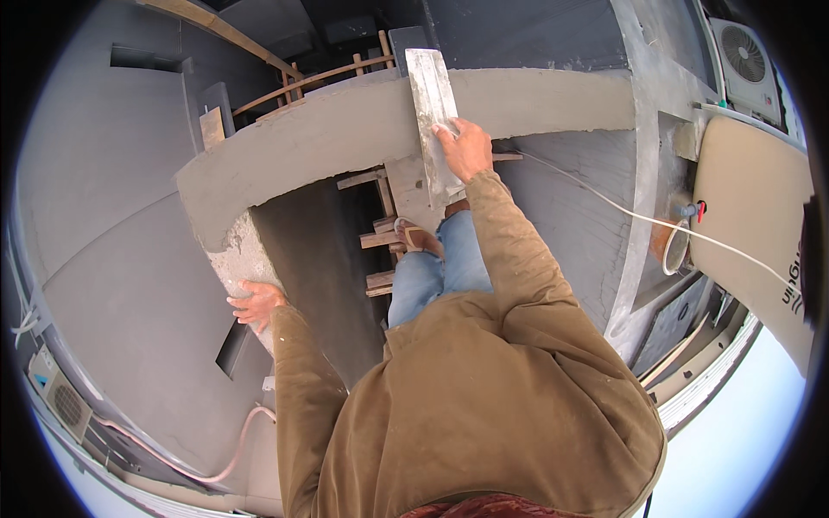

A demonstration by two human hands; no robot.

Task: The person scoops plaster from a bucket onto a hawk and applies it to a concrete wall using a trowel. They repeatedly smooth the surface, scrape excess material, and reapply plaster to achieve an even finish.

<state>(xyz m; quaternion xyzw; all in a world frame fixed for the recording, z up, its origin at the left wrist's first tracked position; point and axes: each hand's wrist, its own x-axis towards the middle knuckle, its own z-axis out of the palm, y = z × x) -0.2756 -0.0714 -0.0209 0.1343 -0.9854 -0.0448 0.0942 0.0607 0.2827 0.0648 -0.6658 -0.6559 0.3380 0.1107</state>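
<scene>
My right hand (467, 151) grips a long metal plastering trowel (425, 82), held across a curved band of grey render (553, 99). My left hand (258, 302), fingers spread, rests on a rough pale concrete edge (240, 255) at the left of the opening. Below me my jeans (413, 285) and a foot in a sandal (413, 237) show among short wooden boards (380, 240).
A bamboo rail (328, 78) runs behind the band. At right are a large beige tank (743, 198), a bucket (669, 246), a white cable (604, 194) and an air-conditioner unit (744, 65). Another unit (60, 388) and a pink hose (190, 470) are at lower left.
</scene>
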